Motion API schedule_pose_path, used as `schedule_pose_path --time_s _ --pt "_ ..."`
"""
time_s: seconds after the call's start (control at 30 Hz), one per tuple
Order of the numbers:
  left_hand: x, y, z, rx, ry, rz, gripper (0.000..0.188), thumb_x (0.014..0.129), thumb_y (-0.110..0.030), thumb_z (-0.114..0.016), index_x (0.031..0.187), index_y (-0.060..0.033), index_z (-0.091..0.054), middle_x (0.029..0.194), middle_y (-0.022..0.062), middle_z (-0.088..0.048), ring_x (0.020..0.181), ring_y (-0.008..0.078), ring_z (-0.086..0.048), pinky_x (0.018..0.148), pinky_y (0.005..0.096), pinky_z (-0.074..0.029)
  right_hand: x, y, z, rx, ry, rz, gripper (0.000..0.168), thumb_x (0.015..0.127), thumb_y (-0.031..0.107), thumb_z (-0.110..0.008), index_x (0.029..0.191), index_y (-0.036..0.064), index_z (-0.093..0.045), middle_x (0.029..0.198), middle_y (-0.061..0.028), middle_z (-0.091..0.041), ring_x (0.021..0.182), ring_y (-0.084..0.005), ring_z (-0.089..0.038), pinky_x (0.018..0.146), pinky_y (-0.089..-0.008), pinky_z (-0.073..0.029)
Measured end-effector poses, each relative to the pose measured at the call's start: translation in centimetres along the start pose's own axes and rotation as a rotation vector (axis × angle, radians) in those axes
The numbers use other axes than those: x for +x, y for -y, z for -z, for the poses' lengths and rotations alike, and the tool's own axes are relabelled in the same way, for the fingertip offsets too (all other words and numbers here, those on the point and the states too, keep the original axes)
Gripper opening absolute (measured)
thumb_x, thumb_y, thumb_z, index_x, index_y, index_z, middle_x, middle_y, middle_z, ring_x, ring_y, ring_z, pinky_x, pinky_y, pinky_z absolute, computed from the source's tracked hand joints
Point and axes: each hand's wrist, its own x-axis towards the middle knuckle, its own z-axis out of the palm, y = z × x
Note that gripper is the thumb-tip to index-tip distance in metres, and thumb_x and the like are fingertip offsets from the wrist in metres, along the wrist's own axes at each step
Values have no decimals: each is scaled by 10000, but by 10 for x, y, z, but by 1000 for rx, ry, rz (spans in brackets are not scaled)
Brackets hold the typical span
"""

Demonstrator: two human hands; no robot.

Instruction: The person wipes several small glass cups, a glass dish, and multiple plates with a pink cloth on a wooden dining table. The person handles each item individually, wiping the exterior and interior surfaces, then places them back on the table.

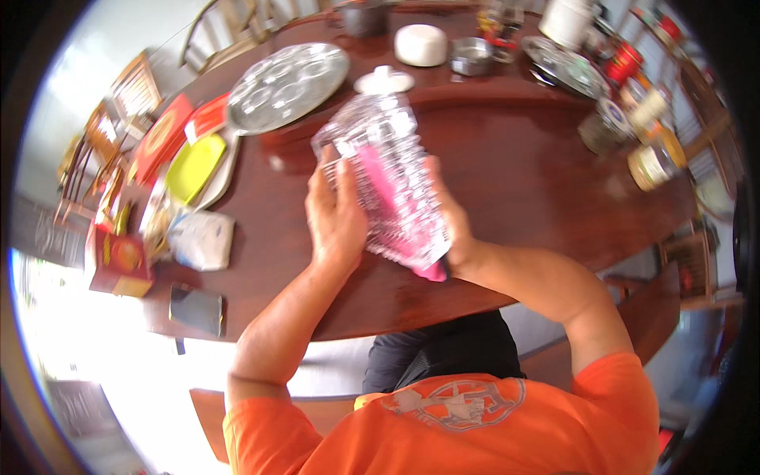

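Note:
Between my two hands, over the near middle of the dark wooden table, is a clear bubble-wrap package [389, 184] with something bright pink inside. It is tilted, its lower corner towards me, where a pink end and a small dark part show. My left hand [337, 211] grips its left side, fingers pointing away from me. My right hand [450, 217] holds the right edge, most of its fingers hidden behind the wrap. Just beyond the package's far end is a white knobbed lid [384, 81]. The picture is somewhat blurred, so what the pink thing is cannot be told.
Left on the table [522, 178] are a round metal tray [289, 88], a yellow-green tray [196, 168], a wrapped white packet [202, 239], a red box [120, 259] and a smartphone [197, 310]. Jars [656, 160] stand at the right; a white bowl [420, 45] sits at the back.

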Motion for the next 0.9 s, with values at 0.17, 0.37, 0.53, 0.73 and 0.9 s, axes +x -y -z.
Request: schedule_pose_path --time_s 0.17,0.37,0.53,0.73,0.9 --pt "16 -12 12 102 -9 41 287 1089 -226 -565 1105 46 -655 933 105 -731 833 162 -621 779 377 -518 0 23 -9 -2 49 63 904 1064 689 -310 1573 -57 -349 1543 -211 -505 1406 -319 -525 1207 -480 -384" --pt "24 -12 18 93 44 213 197 1086 -169 -553 1072 21 -603 847 70 -681 671 142 -638 579 318 -544 13 50 16 -1133 -270 625 246 1059 180 -639 860 40 -598 775 46 -546 732 -60 -468 660 -278 -405" --pt "24 -17 19 87 143 304 163 1011 -58 -521 1051 71 -612 916 126 -691 681 166 -661 573 335 -580 19 75 14 -1476 -318 431 292 1011 184 -665 841 -46 -609 654 -98 -579 639 -144 -481 619 -372 -453" --pt "25 -22 21 180 84 278 211 994 -57 -527 1117 88 -617 935 132 -696 669 173 -668 561 332 -582 25 84 44 -1564 -300 410 311 1017 224 -655 902 -63 -626 666 -84 -569 643 -159 -473 640 -369 -457" --pt "30 -27 29 160 73 280 189 971 -9 -526 1074 107 -635 809 113 -673 605 164 -650 532 339 -566 30 92 42 -1180 -418 382 303 1072 266 -611 937 -1 -653 828 76 -544 792 -54 -445 707 -278 -415"
